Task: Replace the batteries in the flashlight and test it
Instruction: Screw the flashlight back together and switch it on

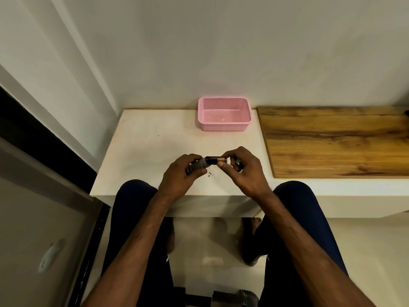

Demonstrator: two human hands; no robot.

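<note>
Close to the front edge of the table (143, 151), left hand (177, 176) grips the grey flashlight (198, 166); right hand (243, 173) pinches a black-and-copper battery (215, 160), print too small to read.

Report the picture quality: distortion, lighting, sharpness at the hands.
Head view: wide-angle distortion splays the wall lines and the wooden board edges; head view: light is soft and dim, with shadow under the table; head view: the battery pinched by the right hand and the flashlight gripped by the left hand look soft, the label unreadable.
</note>
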